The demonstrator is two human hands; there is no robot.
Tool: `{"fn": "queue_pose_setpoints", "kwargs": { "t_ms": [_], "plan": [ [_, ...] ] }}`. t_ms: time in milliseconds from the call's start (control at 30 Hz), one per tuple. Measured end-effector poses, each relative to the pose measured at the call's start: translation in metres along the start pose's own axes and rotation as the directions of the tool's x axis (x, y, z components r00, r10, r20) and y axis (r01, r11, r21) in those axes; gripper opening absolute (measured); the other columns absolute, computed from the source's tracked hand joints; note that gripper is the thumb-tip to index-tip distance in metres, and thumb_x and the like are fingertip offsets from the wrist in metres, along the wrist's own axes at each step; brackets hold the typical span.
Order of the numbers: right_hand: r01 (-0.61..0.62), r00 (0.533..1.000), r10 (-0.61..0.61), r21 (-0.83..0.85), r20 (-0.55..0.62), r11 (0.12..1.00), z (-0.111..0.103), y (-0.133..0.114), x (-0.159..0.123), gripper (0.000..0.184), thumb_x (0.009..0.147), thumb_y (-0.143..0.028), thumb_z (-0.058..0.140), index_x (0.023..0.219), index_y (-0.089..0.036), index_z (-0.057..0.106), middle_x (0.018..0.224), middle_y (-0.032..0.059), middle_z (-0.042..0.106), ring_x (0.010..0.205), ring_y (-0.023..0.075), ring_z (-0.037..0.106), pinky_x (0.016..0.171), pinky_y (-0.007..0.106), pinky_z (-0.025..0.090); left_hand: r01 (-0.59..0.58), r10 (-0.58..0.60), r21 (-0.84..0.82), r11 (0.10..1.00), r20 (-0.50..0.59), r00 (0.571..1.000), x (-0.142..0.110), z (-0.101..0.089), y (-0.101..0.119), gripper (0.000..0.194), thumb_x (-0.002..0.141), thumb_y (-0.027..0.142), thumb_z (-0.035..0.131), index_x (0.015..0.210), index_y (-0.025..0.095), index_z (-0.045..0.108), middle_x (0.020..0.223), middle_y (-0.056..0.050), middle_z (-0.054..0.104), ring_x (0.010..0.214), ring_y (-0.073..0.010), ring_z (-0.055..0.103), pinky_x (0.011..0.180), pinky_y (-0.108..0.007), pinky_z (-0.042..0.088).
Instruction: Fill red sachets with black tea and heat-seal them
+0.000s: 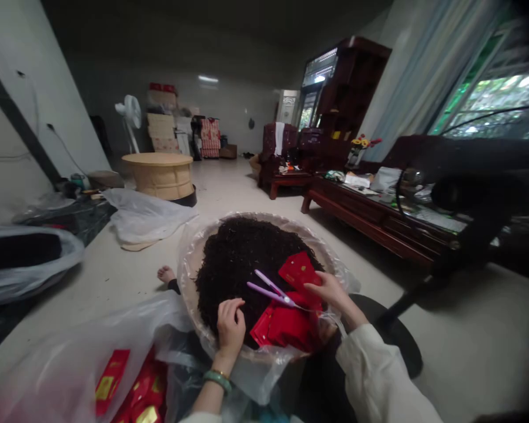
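Observation:
A wide round basket point(187, 294) lined with clear plastic holds a heap of dark, dry tea leaves point(247, 247). Over the heap's near side, my left hand point(231, 323) has its fingers curled in, and what they hold, if anything, is hidden. My right hand point(330, 294) grips the edge of a red packet point(298, 269) at the basket's right. Below it, several more red packets point(286, 326) lie piled on the leaves. A purple tong-like tool point(273, 292) with spread arms and a cord rests across the pile, between my hands.
Clear plastic bags with red-and-gold packets point(112, 382) lie at front left. A black stand fan point(462, 235) is close on my right, beside a long dark wooden table point(379, 217). Behind the basket are a plastic sheet point(145, 214) and a round wooden drum-shaped stand point(158, 176).

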State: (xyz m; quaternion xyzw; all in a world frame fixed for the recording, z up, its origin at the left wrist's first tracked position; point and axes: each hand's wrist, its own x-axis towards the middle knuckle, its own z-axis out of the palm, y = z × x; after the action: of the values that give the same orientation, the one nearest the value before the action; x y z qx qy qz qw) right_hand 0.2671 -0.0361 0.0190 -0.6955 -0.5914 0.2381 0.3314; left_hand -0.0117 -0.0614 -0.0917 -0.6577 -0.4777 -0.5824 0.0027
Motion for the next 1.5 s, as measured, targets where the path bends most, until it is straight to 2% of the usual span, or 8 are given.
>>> {"fn": "queue_pose_setpoints", "kwargs": {
  "t_ms": [233,767,833,933,1033,1133,1367,1500],
  "plan": [
    [0.044,0.998,-0.038,-0.125,0.046,0.991,0.023,0.021,0.022,0.013,0.063,-0.022,0.061,0.070,-0.018,0.070,0.072,0.0069,0.073,0.073,0.0243,0.067,0.067,0.031,0.048,0.048,-0.048,0.014,0.999,0.026,0.999,-0.003,-0.001,0.003,0.028,0.082,0.004,0.041,0.086,0.019,0.065,0.083,-0.005,0.069,0.082,-0.0198,0.064,0.074,-0.036,0.055],
    [0.175,0.899,-0.094,0.154,-0.427,0.972,0.015,0.045,0.014,0.040,0.074,-0.055,0.060,0.080,-0.018,0.073,0.075,0.0095,0.073,0.068,0.0249,0.068,0.067,0.037,0.056,0.205,-0.201,-0.112,0.972,0.047,0.978,0.002,-0.005,0.002,0.021,0.084,0.016,0.048,0.083,0.022,0.069,0.084,-0.006,0.072,0.083,-0.0202,0.067,0.076,-0.034,0.055],
    [0.330,0.851,-0.238,0.123,-0.468,0.936,0.018,0.039,0.005,0.032,0.077,-0.049,0.062,0.075,-0.019,0.072,0.081,0.0101,0.074,0.077,0.0250,0.069,0.075,0.038,0.056,0.386,-0.375,-0.221,0.896,0.094,0.922,0.008,-0.004,0.005,0.017,0.084,0.027,0.054,0.085,0.021,0.070,0.086,-0.008,0.073,0.085,-0.0219,0.067,0.076,-0.035,0.055],
    [0.532,0.805,-0.463,0.107,-0.370,0.840,0.025,0.026,-0.012,0.020,0.084,-0.036,0.060,0.078,-0.021,0.073,0.089,0.0096,0.074,0.082,0.0233,0.071,0.075,0.035,0.058,0.702,-0.641,-0.435,0.564,0.306,0.704,0.027,-0.001,0.020,0.036,0.078,0.044,0.062,0.101,0.017,0.066,0.099,-0.013,0.073,0.089,-0.0242,0.068,0.071,-0.033,0.055],
    [0.660,0.746,-0.627,0.126,-0.225,0.740,0.031,0.013,-0.028,0.016,0.086,-0.024,0.058,0.087,-0.025,0.074,0.095,0.0083,0.074,0.086,0.0217,0.071,0.075,0.031,0.060,0.877,-0.605,-0.453,0.161,0.657,0.450,0.051,-0.001,0.039,0.064,0.073,0.054,0.066,0.123,0.015,0.056,0.101,-0.015,0.072,0.082,-0.0231,0.069,0.067,-0.033,0.053],
    [0.720,0.693,-0.709,0.161,-0.131,0.674,0.035,0.003,-0.038,0.021,0.085,-0.017,0.058,0.094,-0.026,0.074,0.101,0.0077,0.074,0.090,0.0205,0.071,0.078,0.029,0.060,0.930,-0.480,-0.342,0.134,0.799,0.363,0.065,-0.004,0.051,0.070,0.055,0.039,0.085,0.116,0.014,0.063,0.090,-0.011,0.074,0.076,-0.0222,0.069,0.071,-0.031,0.052],
    [0.364,0.930,-0.352,0.417,-0.109,0.833,0.058,-0.014,-0.042,0.036,0.083,-0.028,0.061,0.118,-0.021,0.065,0.113,0.0126,0.068,0.090,0.0223,0.069,0.073,0.032,0.059,0.866,-0.528,-0.240,0.438,0.711,0.464,0.062,-0.007,0.055,0.025,0.057,0.031,0.079,0.075,0.015,0.076,0.072,-0.005,0.075,0.066,-0.0218,0.068,0.064,-0.029,0.051],
    [0.207,0.978,-0.197,0.508,-0.073,0.836,0.070,-0.025,-0.039,0.023,0.077,-0.038,0.068,0.091,-0.019,0.070,0.087,0.0090,0.070,0.073,0.0223,0.068,0.061,0.031,0.058,0.833,-0.633,-0.285,0.475,0.547,0.548,0.061,-0.005,0.054,0.025,0.054,0.028,0.079,0.076,0.017,0.074,0.076,-0.006,0.076,0.072,-0.0234,0.069,0.070,-0.031,0.053]
  ]
}}
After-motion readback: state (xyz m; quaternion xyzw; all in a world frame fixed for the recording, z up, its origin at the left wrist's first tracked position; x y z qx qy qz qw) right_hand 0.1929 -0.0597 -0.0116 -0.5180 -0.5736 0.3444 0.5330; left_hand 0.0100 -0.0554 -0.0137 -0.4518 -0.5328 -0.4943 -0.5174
